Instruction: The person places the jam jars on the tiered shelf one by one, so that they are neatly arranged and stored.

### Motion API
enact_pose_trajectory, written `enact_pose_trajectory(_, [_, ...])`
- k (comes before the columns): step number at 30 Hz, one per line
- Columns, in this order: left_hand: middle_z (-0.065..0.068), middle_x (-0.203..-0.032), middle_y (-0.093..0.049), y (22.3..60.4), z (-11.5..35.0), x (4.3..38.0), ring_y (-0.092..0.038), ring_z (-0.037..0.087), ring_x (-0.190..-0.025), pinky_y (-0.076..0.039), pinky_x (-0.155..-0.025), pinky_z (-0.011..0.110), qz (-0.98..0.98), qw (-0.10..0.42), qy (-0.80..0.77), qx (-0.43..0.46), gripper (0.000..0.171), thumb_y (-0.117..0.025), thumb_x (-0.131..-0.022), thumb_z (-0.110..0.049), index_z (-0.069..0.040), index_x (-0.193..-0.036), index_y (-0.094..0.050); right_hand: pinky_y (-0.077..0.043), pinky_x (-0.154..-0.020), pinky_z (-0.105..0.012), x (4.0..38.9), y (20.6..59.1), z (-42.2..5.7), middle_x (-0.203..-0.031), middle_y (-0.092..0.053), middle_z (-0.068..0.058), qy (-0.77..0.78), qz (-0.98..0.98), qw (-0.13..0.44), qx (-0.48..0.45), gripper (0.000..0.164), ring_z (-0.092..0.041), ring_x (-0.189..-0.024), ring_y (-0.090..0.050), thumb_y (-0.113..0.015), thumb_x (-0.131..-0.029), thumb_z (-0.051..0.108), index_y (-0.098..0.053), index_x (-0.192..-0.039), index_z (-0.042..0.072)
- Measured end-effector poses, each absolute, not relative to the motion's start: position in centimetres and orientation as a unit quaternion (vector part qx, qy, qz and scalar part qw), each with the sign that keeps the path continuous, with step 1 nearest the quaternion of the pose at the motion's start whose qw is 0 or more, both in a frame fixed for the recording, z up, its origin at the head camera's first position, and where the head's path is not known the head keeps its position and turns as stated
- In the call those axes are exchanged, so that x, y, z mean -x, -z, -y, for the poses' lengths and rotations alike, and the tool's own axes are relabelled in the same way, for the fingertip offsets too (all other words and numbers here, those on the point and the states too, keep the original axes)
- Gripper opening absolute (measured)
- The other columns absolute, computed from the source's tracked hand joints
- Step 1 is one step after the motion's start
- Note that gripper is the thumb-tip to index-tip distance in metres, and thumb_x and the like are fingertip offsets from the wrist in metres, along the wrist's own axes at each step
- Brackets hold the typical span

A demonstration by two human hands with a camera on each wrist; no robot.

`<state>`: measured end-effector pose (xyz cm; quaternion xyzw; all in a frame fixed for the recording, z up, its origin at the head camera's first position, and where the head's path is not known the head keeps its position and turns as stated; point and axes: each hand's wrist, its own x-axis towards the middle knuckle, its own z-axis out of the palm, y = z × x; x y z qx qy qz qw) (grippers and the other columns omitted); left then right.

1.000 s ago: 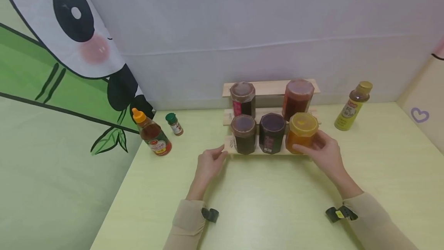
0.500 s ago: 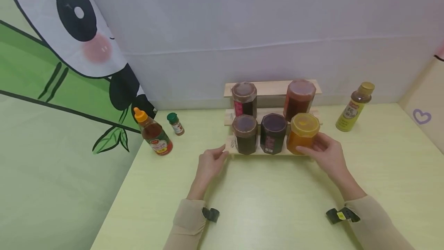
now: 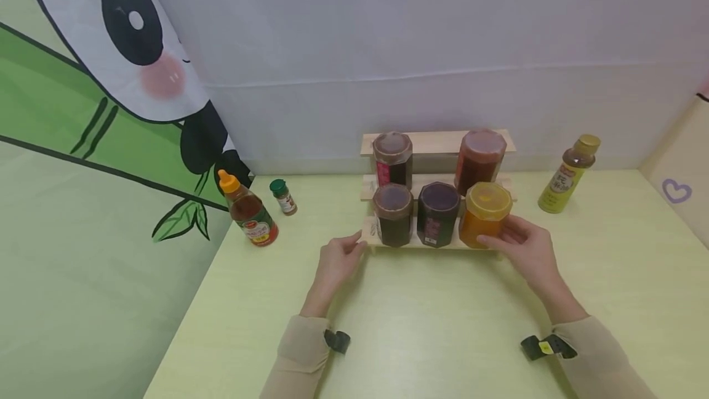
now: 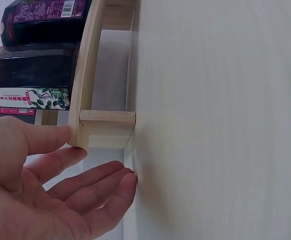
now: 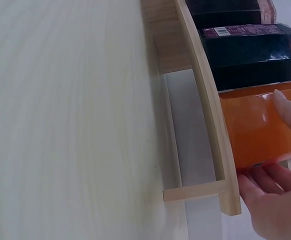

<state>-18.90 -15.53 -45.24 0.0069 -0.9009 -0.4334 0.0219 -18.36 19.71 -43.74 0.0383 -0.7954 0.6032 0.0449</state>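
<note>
A tiered wooden rack [image 3: 368, 236] stands against the back wall with jars on it. Thumb and index finger of my left hand [image 3: 336, 260] pinch the left end of its lowest shelf; the other fingers hang below, loosely bent. On that shelf's right end is a jar of orange contents with a yellow lid [image 3: 487, 202], held by my right hand [image 3: 526, 251], thumb in front and fingers at its side. Left of it stand a dark purple jar [image 3: 437, 220] and another dark jar [image 3: 393, 220]. The middle shelf bears a dark jar [image 3: 393, 153] and a reddish-brown jar [image 3: 480, 153].
To the left stand a squeeze bottle with an orange cap [image 3: 252, 217] and a small green-capped shaker [image 3: 284, 197]. A gold-capped bottle with a yellow label [image 3: 566, 177] is at the right. A printed cloth [image 3: 443, 29] hangs behind the table [image 3: 432, 325].
The whole view has shifted slightly, so things sit a little farther right. Both hands keep their places on the rack and the jar.
</note>
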Motion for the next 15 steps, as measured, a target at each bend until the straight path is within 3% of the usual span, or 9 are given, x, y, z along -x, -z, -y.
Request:
enact_pose_trajectory(10, [0.015, -0.107, -0.068, 45.40, 15.39, 18.71, -0.067, 0.026, -0.094, -0.053, -0.076, 0.038, 0.905, 0.025, 0.424, 0.005, 0.038, -0.062, -0.094, -0.029, -0.011, -0.127, -0.062, -0.046, -0.081, -0.017, 18.37, 43.77, -20.03, -0.129, -0.054, -0.023, -0.598, 0.798, 0.051, -0.050, 0.067, -0.030, -0.114, -0.056, -0.078, -0.082, 0.021, -0.048, -0.136, -0.004])
enact_pose_trajectory(15, [0.016, -0.108, -0.068, 45.33, 15.35, 18.59, -0.067, 0.026, -0.092, -0.053, -0.075, 0.037, 0.912, 0.026, 0.408, 0.016, 0.041, -0.061, -0.094, -0.029, -0.009, -0.130, -0.059, -0.047, -0.079, -0.016, 18.37, 43.60, -20.35, -0.128, -0.056, -0.022, -0.576, 0.814, 0.049, -0.057, 0.065, -0.032, -0.112, -0.057, -0.077, -0.082, 0.025, -0.050, -0.134, -0.004])
